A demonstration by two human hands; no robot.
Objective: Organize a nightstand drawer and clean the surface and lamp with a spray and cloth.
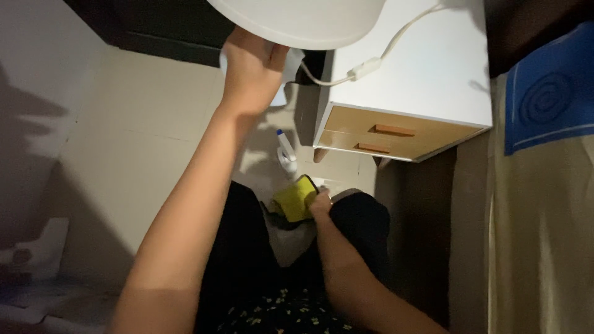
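Note:
My left hand [250,68] is raised to the underside of a white round lamp shade [297,21] at the top of the view, fingers closed on something beneath it that I cannot make out. My right hand [320,203] is low, by my knee, gripping a yellow cloth [295,199] with a dark edge. My legs in dark clothing fill the bottom middle.
A white bedside cabinet [427,68] with two wooden-fronted drawers stands at the right, a white cord with an inline switch [365,67] lying across its top. A white spray bottle [286,148] stands on the pale floor. A bed with a blue cover [550,86] is at the far right.

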